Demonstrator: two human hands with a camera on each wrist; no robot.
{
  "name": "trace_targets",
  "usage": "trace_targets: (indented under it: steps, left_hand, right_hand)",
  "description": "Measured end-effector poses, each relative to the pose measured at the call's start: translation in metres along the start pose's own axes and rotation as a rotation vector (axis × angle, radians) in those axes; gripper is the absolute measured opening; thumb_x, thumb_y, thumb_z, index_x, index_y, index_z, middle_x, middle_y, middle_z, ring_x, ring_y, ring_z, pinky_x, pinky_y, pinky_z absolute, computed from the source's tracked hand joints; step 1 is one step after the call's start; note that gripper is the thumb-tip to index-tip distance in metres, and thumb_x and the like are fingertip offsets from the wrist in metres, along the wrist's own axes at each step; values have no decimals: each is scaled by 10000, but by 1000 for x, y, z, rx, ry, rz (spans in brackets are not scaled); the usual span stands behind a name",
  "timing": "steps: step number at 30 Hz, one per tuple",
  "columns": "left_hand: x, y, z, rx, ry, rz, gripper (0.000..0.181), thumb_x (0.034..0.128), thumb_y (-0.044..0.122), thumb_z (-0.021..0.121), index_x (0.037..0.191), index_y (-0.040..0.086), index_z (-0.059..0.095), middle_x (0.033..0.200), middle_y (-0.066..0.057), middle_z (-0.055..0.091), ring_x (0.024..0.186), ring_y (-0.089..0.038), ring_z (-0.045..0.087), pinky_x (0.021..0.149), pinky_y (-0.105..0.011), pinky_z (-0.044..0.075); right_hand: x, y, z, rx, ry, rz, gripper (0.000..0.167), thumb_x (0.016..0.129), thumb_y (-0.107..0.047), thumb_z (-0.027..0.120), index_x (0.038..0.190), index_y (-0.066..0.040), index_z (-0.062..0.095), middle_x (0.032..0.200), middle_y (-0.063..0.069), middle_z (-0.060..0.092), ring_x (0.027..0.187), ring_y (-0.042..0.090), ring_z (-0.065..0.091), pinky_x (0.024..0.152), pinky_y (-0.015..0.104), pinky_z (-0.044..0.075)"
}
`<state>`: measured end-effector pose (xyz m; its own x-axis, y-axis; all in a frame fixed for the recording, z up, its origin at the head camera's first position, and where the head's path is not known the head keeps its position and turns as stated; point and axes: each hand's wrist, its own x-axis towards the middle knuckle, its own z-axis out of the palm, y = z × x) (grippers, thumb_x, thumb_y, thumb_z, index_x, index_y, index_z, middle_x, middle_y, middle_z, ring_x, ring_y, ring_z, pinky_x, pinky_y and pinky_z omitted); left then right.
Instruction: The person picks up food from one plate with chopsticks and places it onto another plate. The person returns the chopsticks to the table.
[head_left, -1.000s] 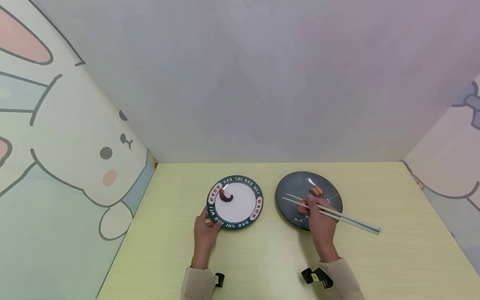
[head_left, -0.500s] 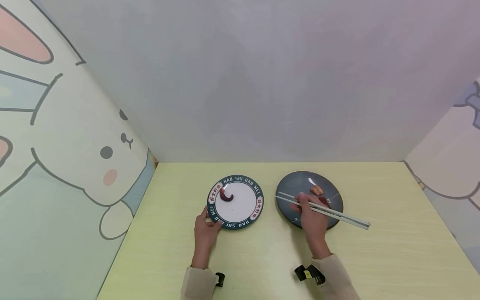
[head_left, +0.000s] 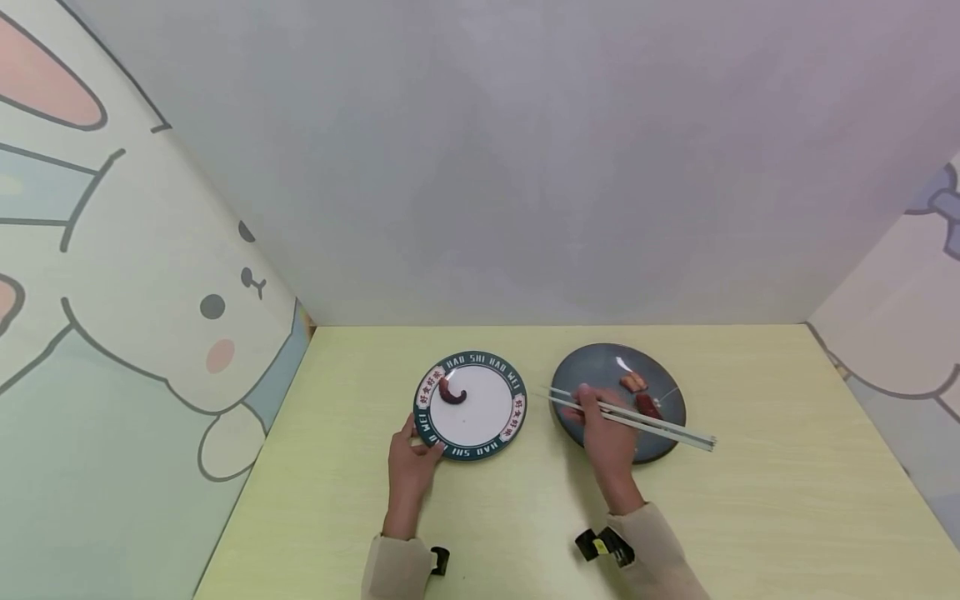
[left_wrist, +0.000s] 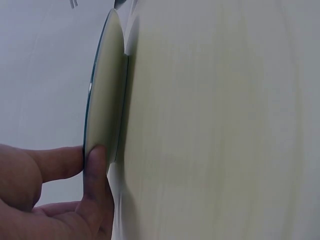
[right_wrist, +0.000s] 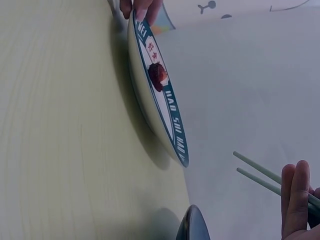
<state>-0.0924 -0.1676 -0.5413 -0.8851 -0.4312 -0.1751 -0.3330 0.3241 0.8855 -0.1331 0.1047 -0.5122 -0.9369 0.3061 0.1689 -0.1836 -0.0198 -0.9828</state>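
Observation:
In the head view my left hand (head_left: 412,467) pinches the near-left rim of a white plate (head_left: 472,421) with a dark green lettered border. A curled dark-red food piece (head_left: 454,395) lies on this plate; the right wrist view shows this piece (right_wrist: 157,76) too. My right hand (head_left: 609,437) holds a pair of pale chopsticks (head_left: 660,425) above a dark blue-grey plate (head_left: 592,362). Their tips point left, just past that plate's left rim. In the right wrist view the tips stand slightly apart, with nothing between them. My right hand hides part of the dark plate.
On the dark plate lie a light-brown meat-like piece (head_left: 633,382) and a dark-red piece (head_left: 647,406). Both plates stand on a pale yellow wooden table (head_left: 525,517). A grey wall (head_left: 525,208) rises at its back edge, with cartoon-painted walls on both sides.
My right hand has moved left with the chopsticks, from over the dark plate's middle toward its left part; the tips now pass the left rim. My left hand and both plates keep their places.

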Motion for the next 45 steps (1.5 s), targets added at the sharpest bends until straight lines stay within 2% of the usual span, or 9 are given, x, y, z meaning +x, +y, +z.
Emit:
trace_targets:
  steps: [5,10,18,27,33,36,42,45]
  left_hand:
    - [0,-1,0,-4,3,7,785,911,-75,727,1594,-100,341,1327,-255,514,931,-245,652,646,-210,505]
    - [1,-1,1,-8,2,8,782,913,-74,725,1595,-97,342,1339,-262,513,928,-244,652,645,-212,511]
    - [1,-2,1,-1,5,7,783,914,-68,734,1596,-90,349,1318,-263,528,918,-236,649,641,-217,509]
    - [0,-1,1,-12,3,-1,777,922,-69,722,1599,-88,341,1319,-261,520,926,-240,647,641,-213,516]
    - [1,-2,1,-15,6,1,778,916,-79,721,1595,-96,342,1317,-262,518,911,-235,643,630,-207,516]
    - [1,-3,2,-22,5,0,777,915,-85,719,1595,-96,344,1324,-260,511,908,-233,645,629,-206,520]
    - [2,-4,2,-6,2,-1,775,920,-69,726,1597,-88,348,1334,-255,518,917,-236,647,638,-220,515]
    - [3,-4,1,0,4,-2,774,920,-66,728,1596,-86,351,1336,-258,525,922,-242,647,644,-228,517]
  right_hand:
    - [-3,0,9,2,-32,-1,250,1053,-51,630,998,174,725,939,368,681,659,7,734,645,182,588]
    - [-6,2,16,4,-50,1,245,1055,-66,634,988,146,739,930,381,693,643,15,736,633,193,592]
    - [-9,3,25,41,-59,48,264,1054,-63,633,1050,189,710,985,339,683,651,16,737,674,223,610]
    - [-9,2,32,48,-68,62,262,1043,-65,654,1033,189,717,953,331,673,647,28,740,672,223,610]
    - [-9,1,38,47,-96,101,278,1043,-70,654,1065,203,707,978,303,670,650,25,738,671,218,608]
    - [-9,2,41,35,-103,115,259,1040,-73,659,1053,177,725,985,280,679,652,28,739,664,218,607]
    - [-10,7,48,13,-127,130,268,1051,-79,642,1057,178,717,1018,304,659,664,30,743,665,197,597]
    - [-10,8,52,32,-132,132,261,1048,-68,643,1072,185,706,1017,295,667,662,48,747,672,225,611]
